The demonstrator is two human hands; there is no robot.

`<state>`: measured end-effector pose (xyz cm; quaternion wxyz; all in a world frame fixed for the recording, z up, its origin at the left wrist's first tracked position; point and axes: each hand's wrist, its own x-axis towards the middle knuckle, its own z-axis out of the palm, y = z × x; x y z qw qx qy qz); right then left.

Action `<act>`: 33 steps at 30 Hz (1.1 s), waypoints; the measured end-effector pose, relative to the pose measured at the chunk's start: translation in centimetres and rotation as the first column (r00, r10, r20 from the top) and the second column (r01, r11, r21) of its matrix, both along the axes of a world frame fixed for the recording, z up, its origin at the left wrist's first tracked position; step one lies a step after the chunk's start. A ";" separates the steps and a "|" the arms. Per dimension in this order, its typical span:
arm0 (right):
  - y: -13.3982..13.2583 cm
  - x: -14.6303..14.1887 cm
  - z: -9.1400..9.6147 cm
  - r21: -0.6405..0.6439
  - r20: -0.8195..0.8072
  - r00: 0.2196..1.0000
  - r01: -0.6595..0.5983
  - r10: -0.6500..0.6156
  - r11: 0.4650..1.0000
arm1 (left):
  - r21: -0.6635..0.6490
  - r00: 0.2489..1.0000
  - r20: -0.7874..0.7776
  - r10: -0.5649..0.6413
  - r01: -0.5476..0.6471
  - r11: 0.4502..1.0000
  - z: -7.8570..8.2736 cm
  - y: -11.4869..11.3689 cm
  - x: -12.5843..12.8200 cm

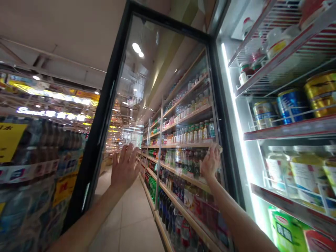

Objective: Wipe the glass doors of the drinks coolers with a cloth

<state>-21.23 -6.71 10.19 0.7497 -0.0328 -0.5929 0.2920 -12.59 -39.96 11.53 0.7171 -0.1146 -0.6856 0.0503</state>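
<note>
A tall glass door (168, 45) with a black frame swings out from a lit drinks fridge. My left hand (125, 168) lies against the glass on the left side, fingers spread and holding nothing. Farther right, near the hinge-side frame, my right hand (209, 163) presses a pale cloth (219, 149) to the pane. Most of the cloth is hidden under the fingers, and its edge pokes out on the right. Bottles on long shelves show in the pane.
To the right, open fridge shelves (283, 130) hold jars, cans (290, 105) and bottles (306, 175). Shrink-wrapped drink packs (44, 150) are stacked at the left, with a yellow price sign (12, 141). Pale tiled floor (133, 224) runs below the door.
</note>
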 end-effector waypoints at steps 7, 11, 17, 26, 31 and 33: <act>-2.3 1.5 1.1 0.644 0.050 0.999 -0.029 -0.005 0.765 | 0.066 1.000 -0.010 -0.004 0.005 0.998 1.9 0.0 -0.5; -0.7 1.2 3.7 0.194 0.098 0.995 -0.032 0.013 0.980 | 0.054 1.000 0.006 0.012 -0.012 0.998 1.6 -0.1 -0.5; -3.2 1.0 3.4 0.554 -0.012 1.000 0.013 -0.008 0.833 | 0.061 1.000 -0.005 0.025 -0.025 0.998 1.7 -0.1 -0.7; -7.6 1.9 2.5 0.542 -0.078 0.997 0.031 0.013 0.840 | 0.067 0.997 0.023 0.071 -0.073 0.995 1.4 0.1 -0.7; -9.4 2.4 2.5 0.658 -0.075 0.997 0.027 0.030 0.752 | 0.067 0.997 0.023 0.077 -0.078 0.995 1.5 0.0 -0.8; -9.6 2.3 2.7 0.455 -0.084 0.996 0.020 0.020 0.890 | 0.071 0.997 0.011 0.072 -0.072 0.995 1.5 0.0 -0.9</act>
